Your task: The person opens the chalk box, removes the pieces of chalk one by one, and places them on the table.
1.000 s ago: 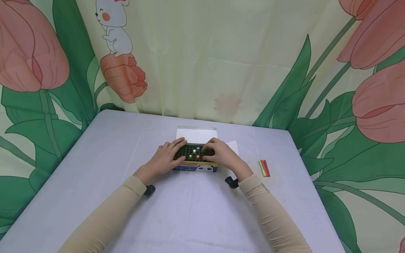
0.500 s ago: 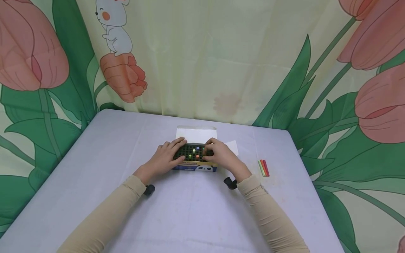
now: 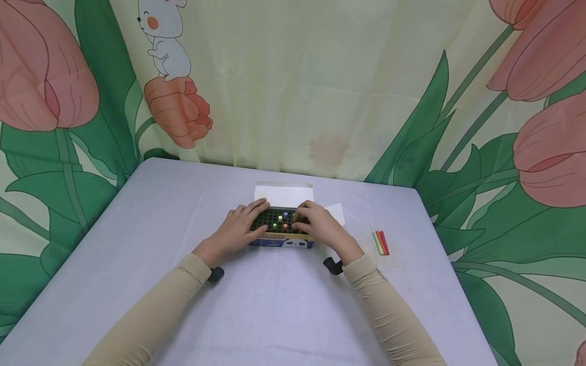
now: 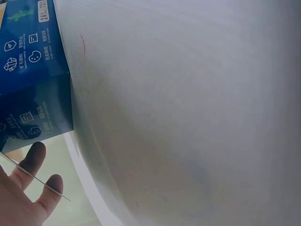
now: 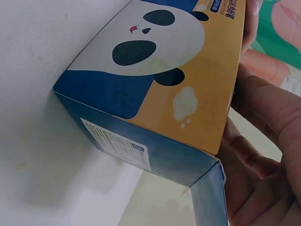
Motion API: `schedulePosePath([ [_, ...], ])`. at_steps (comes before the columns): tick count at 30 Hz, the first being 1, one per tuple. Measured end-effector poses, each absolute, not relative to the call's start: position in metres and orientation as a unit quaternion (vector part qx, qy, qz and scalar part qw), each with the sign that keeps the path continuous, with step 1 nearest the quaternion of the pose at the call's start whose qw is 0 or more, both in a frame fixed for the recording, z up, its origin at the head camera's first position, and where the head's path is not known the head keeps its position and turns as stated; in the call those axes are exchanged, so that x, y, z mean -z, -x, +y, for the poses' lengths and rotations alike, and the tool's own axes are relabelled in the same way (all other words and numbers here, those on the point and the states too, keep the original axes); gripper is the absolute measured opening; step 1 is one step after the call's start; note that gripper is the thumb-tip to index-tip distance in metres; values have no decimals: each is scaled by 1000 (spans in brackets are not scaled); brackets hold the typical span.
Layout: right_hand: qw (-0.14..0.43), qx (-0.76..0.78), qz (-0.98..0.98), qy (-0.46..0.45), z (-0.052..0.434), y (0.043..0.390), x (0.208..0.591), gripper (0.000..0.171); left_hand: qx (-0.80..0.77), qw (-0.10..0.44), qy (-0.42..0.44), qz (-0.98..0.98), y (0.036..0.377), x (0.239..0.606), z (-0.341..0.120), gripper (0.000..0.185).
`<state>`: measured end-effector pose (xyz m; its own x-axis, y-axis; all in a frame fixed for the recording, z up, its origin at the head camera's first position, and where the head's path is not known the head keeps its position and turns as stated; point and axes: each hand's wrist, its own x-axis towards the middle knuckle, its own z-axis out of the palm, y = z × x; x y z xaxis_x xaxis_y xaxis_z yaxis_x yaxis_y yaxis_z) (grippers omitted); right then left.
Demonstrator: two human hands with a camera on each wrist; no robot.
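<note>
Change: slight. Compared with one second ago, we note a small greenish end (image 3: 294, 215) now showing beside the right forefinger, where the fingers covered that spot. The left hand (image 3: 235, 229) and the loose sticks hold their places. We judge that the work is still at one spot in the right-hand part of the rack (image 3: 270, 217), with no clear finish to it.

Grip, right hand (image 3: 318, 221): thumb and forefinger bent over the holes, a narrow gap between them. We cannot tell whether anything is pinched; the right wrist view shows the hand mostly behind the box (image 3: 265, 243). Grip, left hand: spread wide, fingers fairly straight, resting on the left end of the box with nothing picked up.

Position: the box lies between the two hands, the rack inside it, directly under the right fingertips.

Counts:
- Box, one; rack, one.
- Ends standing in the rack, four plain, all left of the right fingertips: blue end (image 3: 286, 215), yellow end (image 3: 281, 218), green end (image 3: 274, 225), orange end (image 3: 285, 226). The greenish one makes a probable fifth.
- Loose sticks, three, well right of the right hand: green stick (image 3: 377, 243), orange stick (image 3: 381, 243), red stick (image 3: 385, 243).
- White flaps, two: rear flap (image 3: 284, 194) beyond both hands, side flap (image 3: 337, 212) just beyond the right.
</note>
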<state>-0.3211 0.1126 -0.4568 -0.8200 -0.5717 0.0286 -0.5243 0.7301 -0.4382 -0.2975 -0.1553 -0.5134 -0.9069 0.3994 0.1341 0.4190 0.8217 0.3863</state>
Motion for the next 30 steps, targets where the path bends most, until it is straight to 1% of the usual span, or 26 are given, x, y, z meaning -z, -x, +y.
schedulePosePath([
  [15,40,211,928,304,114,321,459,14,209,21,214,-954,296,511,-155,71],
  [30,40,226,927,298,114,320,459,16,207,18,213,-955,297,512,-156,72],
])
